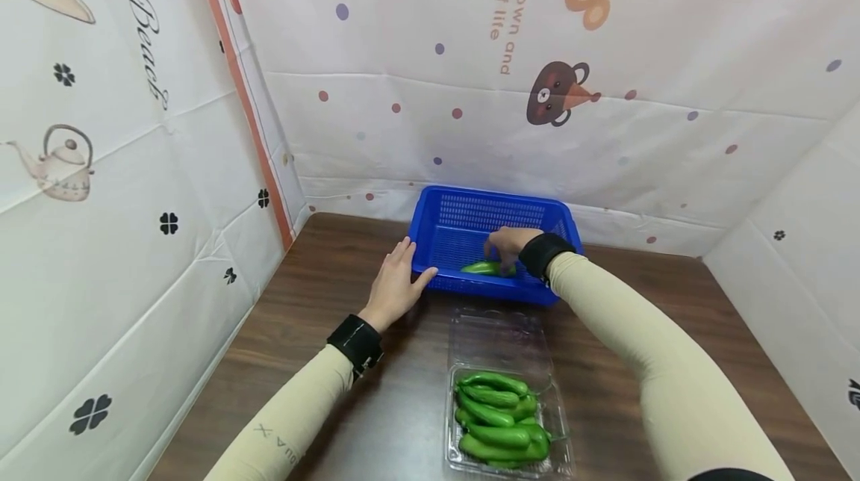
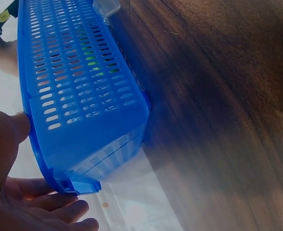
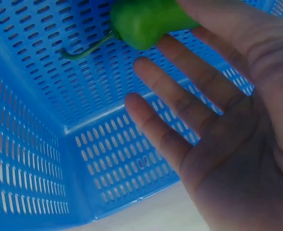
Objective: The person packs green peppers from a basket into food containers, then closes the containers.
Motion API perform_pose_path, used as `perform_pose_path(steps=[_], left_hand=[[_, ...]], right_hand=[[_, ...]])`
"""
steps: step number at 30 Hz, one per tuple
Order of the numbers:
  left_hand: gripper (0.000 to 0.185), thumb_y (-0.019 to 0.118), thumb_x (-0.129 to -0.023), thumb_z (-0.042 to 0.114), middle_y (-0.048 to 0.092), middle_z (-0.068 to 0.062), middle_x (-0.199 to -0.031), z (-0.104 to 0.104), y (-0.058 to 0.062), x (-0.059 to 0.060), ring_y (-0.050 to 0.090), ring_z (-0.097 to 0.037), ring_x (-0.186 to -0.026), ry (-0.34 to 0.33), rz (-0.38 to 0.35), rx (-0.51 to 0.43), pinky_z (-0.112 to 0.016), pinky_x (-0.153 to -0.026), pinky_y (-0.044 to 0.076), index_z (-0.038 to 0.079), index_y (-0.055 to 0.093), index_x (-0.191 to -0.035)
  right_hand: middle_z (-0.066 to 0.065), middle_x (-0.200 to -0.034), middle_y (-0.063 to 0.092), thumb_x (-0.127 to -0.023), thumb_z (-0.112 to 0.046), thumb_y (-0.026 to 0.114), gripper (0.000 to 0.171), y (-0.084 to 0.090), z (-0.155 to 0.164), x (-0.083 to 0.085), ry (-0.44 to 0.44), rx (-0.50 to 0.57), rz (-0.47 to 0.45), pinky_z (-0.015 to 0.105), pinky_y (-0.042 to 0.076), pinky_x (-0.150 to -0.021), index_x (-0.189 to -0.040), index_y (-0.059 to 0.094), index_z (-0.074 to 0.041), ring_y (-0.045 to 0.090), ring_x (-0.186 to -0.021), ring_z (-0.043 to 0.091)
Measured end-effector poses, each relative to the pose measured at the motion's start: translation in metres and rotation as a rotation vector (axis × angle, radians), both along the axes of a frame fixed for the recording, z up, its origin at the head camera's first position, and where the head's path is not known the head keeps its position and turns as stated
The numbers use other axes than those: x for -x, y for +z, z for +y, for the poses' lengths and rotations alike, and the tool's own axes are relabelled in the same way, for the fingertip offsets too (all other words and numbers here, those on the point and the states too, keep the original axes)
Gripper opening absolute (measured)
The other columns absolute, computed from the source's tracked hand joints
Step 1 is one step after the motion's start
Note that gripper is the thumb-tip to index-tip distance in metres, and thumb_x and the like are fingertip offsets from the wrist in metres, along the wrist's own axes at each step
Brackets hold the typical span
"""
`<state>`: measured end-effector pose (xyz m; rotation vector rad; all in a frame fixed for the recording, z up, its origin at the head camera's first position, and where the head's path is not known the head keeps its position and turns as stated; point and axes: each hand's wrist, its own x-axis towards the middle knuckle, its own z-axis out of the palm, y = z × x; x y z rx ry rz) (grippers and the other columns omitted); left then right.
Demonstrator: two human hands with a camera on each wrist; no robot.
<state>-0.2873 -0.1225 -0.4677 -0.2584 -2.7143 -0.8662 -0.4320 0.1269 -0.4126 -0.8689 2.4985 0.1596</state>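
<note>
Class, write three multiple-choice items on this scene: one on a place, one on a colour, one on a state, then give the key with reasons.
1. Where is the right hand?
A. Inside the basket
B. On the clear tray
C. Off the table

2. What colour is the basket?
A. Red
B. Blue
C. White

3. How is the left hand placed?
A. Fist around a pepper
B. Flat on the tray
C. Fingers straight against the basket's corner

Key: 1 A, the hand is over the basket floor, fingers on a green pepper; 2 B, every view shows blue mesh; 3 C, the fingers touch the corner without curling.
</note>
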Motion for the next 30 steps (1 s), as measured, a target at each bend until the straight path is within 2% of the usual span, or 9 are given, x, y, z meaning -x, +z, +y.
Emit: perform_pose_path(steps=[6, 13, 19, 25, 30], left_hand=[[0.074, 0.061, -0.102, 0.047, 0.036, -0.022, -0.161, 0.0, -0.001, 0.002, 0.031, -0.034, -0.152, -0.005, -0.009, 0.005, -0.051, -0.124, 0.022, -0.006, 0.044, -0.151], [0.074, 0.061, -0.102, 0.047, 0.036, -0.023, -0.161, -0.002, -0.005, 0.004, 0.032, -0.035, -0.151, -0.001, -0.001, 0.006, -0.051, -0.124, 0.022, -0.006, 0.044, -0.151], [0.074, 0.061, -0.102, 0.047, 0.037, -0.023, -0.161, -0.003, -0.007, 0.006, 0.033, -0.036, -0.15, 0.002, 0.006, 0.004, -0.052, -0.124, 0.023, -0.006, 0.045, -0.151], [0.074, 0.061, -0.102, 0.048, 0.036, -0.022, -0.161, -0.003, -0.007, 0.006, 0.034, -0.037, -0.15, 0.0, -0.002, 0.0, -0.051, -0.124, 0.021, -0.005, 0.045, -0.151], [0.074, 0.061, -0.102, 0.048, 0.036, -0.022, -0.162, -0.003, -0.007, 0.006, 0.032, -0.036, -0.151, 0.004, -0.008, -0.003, -0.051, -0.124, 0.021, -0.005, 0.045, -0.151]], right_hand=[[0.004, -0.106, 0.073, -0.082, -0.012, 0.087, 0.046, -0.005, -0.003, 0.003, 0.044, 0.007, 0.003, 0.041, 0.06, -0.081, -0.126, 0.073, -0.014, 0.067, -0.091, 0.019], [0.002, -0.099, 0.073, -0.081, -0.01, 0.088, 0.047, -0.01, -0.006, 0.009, 0.044, 0.001, -0.009, 0.037, 0.06, -0.077, -0.125, 0.073, -0.013, 0.067, -0.084, 0.015], [0.003, -0.105, 0.073, -0.08, -0.008, 0.088, 0.044, -0.009, -0.009, 0.007, 0.057, 0.002, -0.003, 0.038, 0.06, -0.079, -0.122, 0.075, -0.013, 0.067, -0.086, 0.016], [0.008, -0.118, 0.071, -0.081, -0.008, 0.087, 0.046, -0.006, -0.01, 0.002, 0.048, -0.003, 0.011, 0.04, 0.059, -0.084, -0.126, 0.073, -0.013, 0.066, -0.092, 0.018], [0.008, -0.117, 0.072, -0.083, -0.006, 0.085, 0.044, -0.004, -0.01, -0.003, 0.056, 0.01, 0.004, 0.04, 0.06, -0.083, -0.124, 0.074, -0.012, 0.066, -0.092, 0.018]])
